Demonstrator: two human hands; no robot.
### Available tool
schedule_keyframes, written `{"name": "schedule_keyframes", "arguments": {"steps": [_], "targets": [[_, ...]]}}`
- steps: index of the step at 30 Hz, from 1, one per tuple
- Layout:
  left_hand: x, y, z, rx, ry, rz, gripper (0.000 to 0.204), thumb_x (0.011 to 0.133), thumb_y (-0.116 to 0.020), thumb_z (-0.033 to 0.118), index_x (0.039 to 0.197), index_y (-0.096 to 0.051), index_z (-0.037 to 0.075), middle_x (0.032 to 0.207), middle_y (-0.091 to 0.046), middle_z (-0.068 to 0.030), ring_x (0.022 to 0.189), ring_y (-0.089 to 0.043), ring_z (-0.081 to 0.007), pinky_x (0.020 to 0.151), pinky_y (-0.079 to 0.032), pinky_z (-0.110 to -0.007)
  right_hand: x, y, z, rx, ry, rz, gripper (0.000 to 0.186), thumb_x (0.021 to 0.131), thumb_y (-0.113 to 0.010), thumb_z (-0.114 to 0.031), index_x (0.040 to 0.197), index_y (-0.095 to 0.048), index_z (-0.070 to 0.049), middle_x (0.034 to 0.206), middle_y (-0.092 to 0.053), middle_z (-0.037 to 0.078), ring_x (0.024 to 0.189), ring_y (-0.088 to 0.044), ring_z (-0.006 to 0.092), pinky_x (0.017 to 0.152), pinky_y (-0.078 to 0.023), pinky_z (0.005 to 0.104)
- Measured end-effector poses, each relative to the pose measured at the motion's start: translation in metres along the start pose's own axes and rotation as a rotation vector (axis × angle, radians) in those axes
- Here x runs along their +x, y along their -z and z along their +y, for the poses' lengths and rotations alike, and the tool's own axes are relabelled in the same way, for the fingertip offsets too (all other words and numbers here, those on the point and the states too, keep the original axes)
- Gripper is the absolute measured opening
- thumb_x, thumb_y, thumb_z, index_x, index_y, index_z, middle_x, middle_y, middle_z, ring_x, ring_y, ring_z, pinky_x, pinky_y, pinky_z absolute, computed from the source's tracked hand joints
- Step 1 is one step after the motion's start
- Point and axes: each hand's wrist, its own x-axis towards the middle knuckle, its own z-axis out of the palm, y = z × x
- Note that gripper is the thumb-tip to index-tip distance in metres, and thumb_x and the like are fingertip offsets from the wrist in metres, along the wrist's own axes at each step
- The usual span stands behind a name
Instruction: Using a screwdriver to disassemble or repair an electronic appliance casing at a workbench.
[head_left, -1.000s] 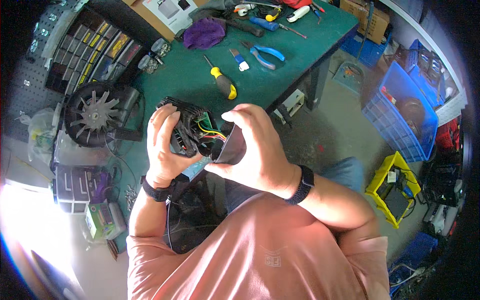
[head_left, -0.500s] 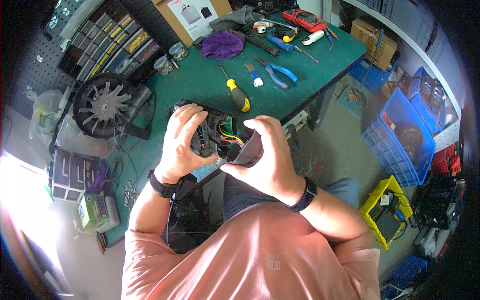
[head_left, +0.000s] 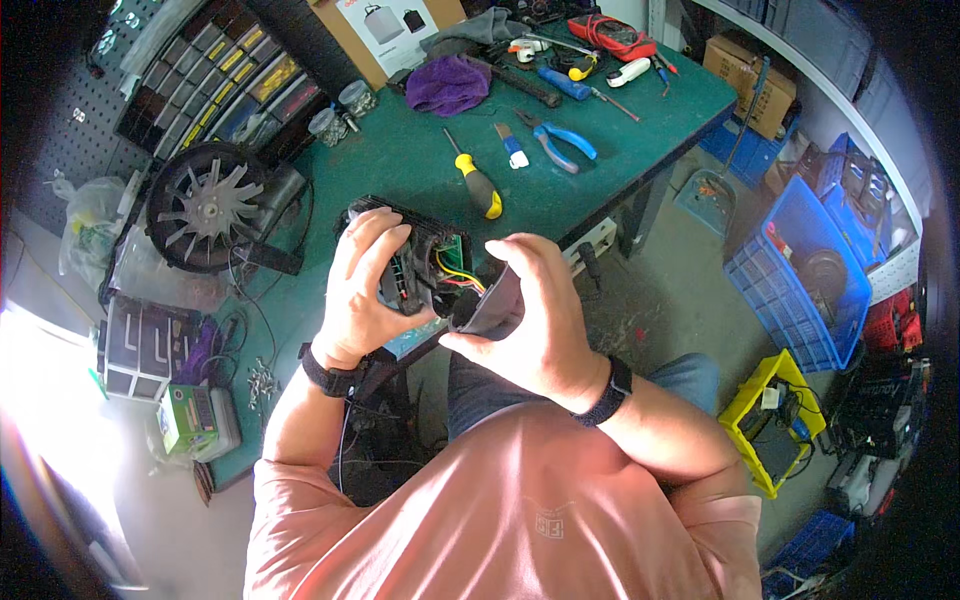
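Note:
Over the near edge of the bench, my two hands hold an opened black electronic device. My left hand (head_left: 357, 285) is closed round its ribbed black housing (head_left: 420, 258), fingers over the top and thumb below. A green circuit board (head_left: 455, 248) shows inside. Yellow, red and white wires (head_left: 460, 278) run from the housing toward a dark grey cover (head_left: 497, 308). That cover is pinched between the thumb and fingers of my right hand (head_left: 543, 312), tilted away from the housing. Where the wires end behind the cover is hidden.
On the green bench (head_left: 390, 150) lie a yellow-black screwdriver (head_left: 478, 187), a blue-handled scraper blade (head_left: 512, 147), blue pliers (head_left: 558, 143) and a purple cloth (head_left: 447, 85). A fan (head_left: 210, 208) stands left. Blue (head_left: 800, 280) and yellow crates (head_left: 770, 425) sit on the floor at right.
Both hands keep their grips. My right thumb and the lower edge of the cover have shifted slightly down, away from the housing.

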Motion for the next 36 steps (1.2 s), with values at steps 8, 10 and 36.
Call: {"name": "schedule_keyframes", "arguments": {"steps": [8, 10, 36], "targets": [[-0.003, -0.005, 0.004, -0.003, -0.008, -0.048, 0.077, 0.042, -0.086, 0.018, 0.113, -0.06, 0.002, 0.119, -0.057, -0.0162, 0.116, -0.053, -0.0366, 0.099, -0.043, -0.048, -0.012, 0.002, 0.003, -0.004, -0.008, -0.002, 0.085, 0.054, -0.089, -0.02, 0.124, -0.045, -0.001, 0.115, -0.051, 0.02, 0.105, -0.053, 0.0367, 0.091, -0.046, 0.0449], [-0.003, -0.007, 0.004, -0.002, -0.026, -0.073, 0.076, 0.043, -0.085, 0.017, 0.113, -0.06, 0.003, 0.119, -0.057, -0.0158, 0.115, -0.053, -0.037, 0.099, -0.042, -0.049, -0.015, 0.003, 0.005, -0.067, 0.019, 0.016, 0.083, 0.055, -0.089, -0.02, 0.124, -0.046, -0.002, 0.116, -0.052, 0.019, 0.105, -0.054, 0.0361, 0.09, -0.046, 0.0446], [-0.019, -0.009, 0.007, 0.04, -0.031, -0.042, 0.07, 0.043, -0.085, 0.019, 0.108, -0.063, 0.004, 0.116, -0.058, -0.0158, 0.115, -0.054, -0.0377, 0.099, -0.043, -0.051, -0.033, -0.002, 0.012, 0.042, -0.048, -0.021, 0.079, 0.054, -0.093, -0.024, 0.114, -0.046, -0.006, 0.123, -0.046, 0.02, 0.095, -0.057, 0.0298, 0.082, -0.051, 0.0385]]}}
